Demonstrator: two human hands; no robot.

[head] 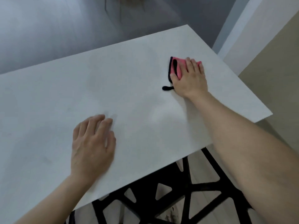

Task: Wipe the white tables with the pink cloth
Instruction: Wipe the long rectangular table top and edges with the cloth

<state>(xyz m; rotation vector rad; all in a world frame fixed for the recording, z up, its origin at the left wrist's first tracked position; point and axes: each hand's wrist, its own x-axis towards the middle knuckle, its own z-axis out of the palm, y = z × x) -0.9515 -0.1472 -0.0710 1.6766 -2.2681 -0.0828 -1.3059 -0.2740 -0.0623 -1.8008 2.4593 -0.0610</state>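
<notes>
The left grip (93,143), a bare hand, lies palm down on the white bench (129,81) near its front edge. Its fingers are straight and close together and hold nothing; their tips look slightly blurred. Below the bench's front edge shows a black frame (186,189) with triangular openings. Further right and further back, a black loop (167,88) sticks out onto the bench just beside the right grip (189,78). That hand lies flat with its fingers spread, pressing the pink cloth (178,67) onto the bench near the far right corner. The cloth has a dark edge, and part of it is hidden under the palm. Beige floor (275,75) lies right of the bench.
</notes>
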